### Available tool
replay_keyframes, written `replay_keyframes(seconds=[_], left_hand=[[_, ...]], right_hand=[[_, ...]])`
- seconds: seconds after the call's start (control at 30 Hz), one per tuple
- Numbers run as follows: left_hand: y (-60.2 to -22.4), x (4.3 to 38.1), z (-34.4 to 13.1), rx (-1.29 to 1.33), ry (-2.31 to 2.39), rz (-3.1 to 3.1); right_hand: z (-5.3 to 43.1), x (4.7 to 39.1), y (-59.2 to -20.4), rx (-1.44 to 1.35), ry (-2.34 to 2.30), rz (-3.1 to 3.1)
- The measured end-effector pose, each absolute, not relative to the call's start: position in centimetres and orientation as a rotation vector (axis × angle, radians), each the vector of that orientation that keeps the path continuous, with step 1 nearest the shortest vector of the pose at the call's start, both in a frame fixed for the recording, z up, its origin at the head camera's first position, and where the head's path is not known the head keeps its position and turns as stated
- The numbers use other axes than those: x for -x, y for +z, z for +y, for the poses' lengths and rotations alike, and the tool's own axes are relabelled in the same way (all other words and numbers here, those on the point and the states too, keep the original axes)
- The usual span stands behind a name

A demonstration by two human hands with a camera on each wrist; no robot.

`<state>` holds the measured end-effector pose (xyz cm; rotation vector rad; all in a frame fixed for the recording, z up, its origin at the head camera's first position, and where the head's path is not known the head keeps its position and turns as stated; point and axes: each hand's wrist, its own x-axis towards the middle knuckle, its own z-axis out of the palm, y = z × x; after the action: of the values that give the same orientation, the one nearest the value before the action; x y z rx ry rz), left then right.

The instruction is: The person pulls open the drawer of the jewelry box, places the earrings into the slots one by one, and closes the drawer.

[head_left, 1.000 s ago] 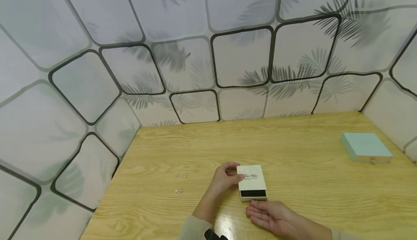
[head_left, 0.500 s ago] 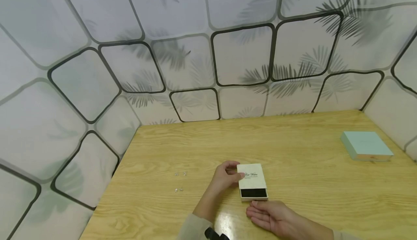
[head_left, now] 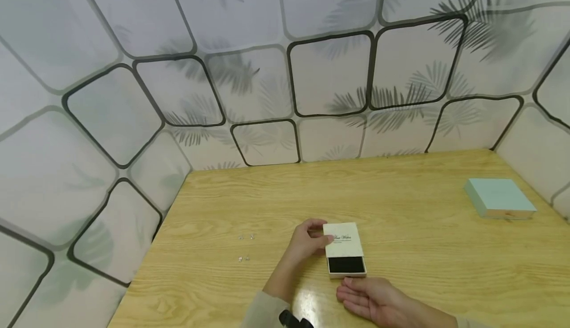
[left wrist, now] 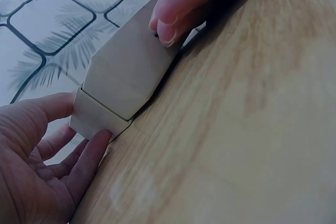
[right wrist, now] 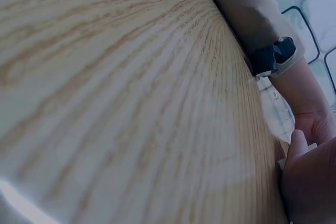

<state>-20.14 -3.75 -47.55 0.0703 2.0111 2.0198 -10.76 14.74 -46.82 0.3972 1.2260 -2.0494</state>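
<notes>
A small cream sliding gift box [head_left: 343,239], printed with "Best Wishes", lies on the wooden table. My left hand [head_left: 307,239] grips its outer sleeve from the left, thumb on top. The drawer [head_left: 347,265] sticks partway out toward me, showing a black insert. At its near end, the fingertips of my right hand [head_left: 371,296] pinch the drawer's edge, palm turned sideways. In the left wrist view, the left hand [left wrist: 42,156] clasps the box's far end, while the right fingers [left wrist: 176,11] meet the near one. The right hand [right wrist: 310,182] hides most of the box in the right wrist view.
Several tiny shiny pieces, resembling earrings [head_left: 241,258], lie in two rows left of the hands. A pale blue box [head_left: 500,197] stands at the table's back right. Patterned panels [head_left: 329,80] rise behind the table. A black device [right wrist: 273,56] is strapped to the left wrist.
The drawer has slid farther out toward me, baring more of the black insert. My right hand has shifted slightly nearer with it, while the left hand keeps holding the sleeve.
</notes>
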Motion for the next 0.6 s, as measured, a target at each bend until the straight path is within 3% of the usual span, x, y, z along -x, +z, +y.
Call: replay_keyframes(seconds=[0.6], left_hand=[[-47.43,20.18,-3.81,-0.065,2.013,2.020]], right_hand=[[14.94,10.12,-46.62,-0.426,-2.004,1.252]])
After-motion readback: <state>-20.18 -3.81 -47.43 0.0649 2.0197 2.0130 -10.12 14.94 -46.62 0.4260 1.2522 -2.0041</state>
